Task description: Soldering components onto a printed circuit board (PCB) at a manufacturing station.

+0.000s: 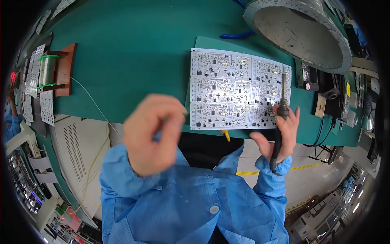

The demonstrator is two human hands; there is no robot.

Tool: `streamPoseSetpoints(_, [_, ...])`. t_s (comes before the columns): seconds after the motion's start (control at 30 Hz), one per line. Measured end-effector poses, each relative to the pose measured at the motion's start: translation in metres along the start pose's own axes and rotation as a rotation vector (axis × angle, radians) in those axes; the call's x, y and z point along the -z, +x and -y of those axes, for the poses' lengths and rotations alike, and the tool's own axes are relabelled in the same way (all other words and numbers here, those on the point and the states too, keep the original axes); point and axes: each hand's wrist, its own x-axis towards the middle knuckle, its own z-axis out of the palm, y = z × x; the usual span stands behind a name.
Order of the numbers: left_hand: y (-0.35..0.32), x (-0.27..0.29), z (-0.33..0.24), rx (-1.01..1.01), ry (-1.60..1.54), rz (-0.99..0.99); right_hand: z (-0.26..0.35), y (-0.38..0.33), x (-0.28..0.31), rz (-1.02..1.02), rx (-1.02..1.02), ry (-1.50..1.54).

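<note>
My left hand [152, 136] is raised beside the left edge of the board panel, its fingers curled into a pinch and smeared by motion. Solder wire [93, 99] runs from a spool [47, 71] down to that hand; the pinched end is too blurred to make out. A soldering iron [278, 140] lies across my right hand [287, 134], held between thumb and fingers, with its metal shaft pointing away over the panel's right side. The white circuit board panel [220, 90], full of small parts, lies flat on the green mat [134, 53].
A brown stand [70, 69] carries the spool at the left. A large grey duct hood [300, 34] overhangs the far right. Black equipment [331, 93] stands right of the panel. A yellow-tipped tool [226, 135] pokes out at the bench's front edge, and a blue cable [237, 35] lies behind.
</note>
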Motion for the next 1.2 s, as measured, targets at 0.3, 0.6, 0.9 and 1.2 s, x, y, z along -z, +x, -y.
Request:
streamPoseSetpoints(0.3, [-0.035, -0.053, -0.005, -0.378, -0.053, 0.253, 0.084, -0.006, -0.019, -0.148, -0.341, 0.906])
streamPoseSetpoints(0.6, [-0.028, -0.031, 0.001, -0.219, 0.05, 0.114, 0.059, -0.001, -0.015, -0.29, -0.299, 0.654])
streamPoseSetpoints(0.9, [-0.013, -0.037, 0.02, -0.143, 0.147, 0.037, 0.048, 0.019, 0.001, -0.108, -0.081, 0.495])
streamPoseSetpoints(1.2, [-0.011, -0.042, 0.023, -0.197, 0.186, 0.012, 0.047, 0.026, -0.009, -0.182, -0.088, 0.581])
